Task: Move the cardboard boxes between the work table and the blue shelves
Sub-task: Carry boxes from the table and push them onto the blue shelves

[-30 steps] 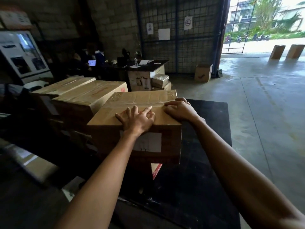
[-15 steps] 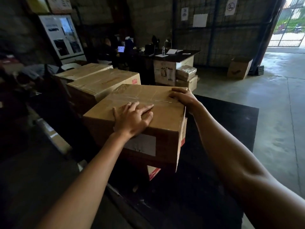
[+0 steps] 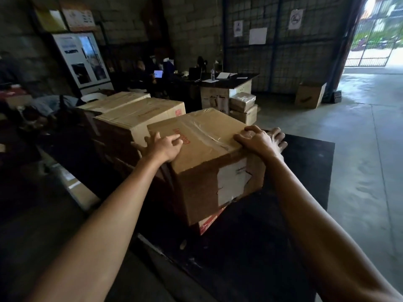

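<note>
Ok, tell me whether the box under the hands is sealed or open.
Sealed. The cardboard box has its top flaps flat and closed, with clear tape running across the seam between the left hand and right hand.

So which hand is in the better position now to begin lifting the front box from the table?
Probably the right hand: its fingers hook over the far right top edge of the front box, a firm hold. The left hand only rests at the left top edge, close to the neighbouring box.
</note>
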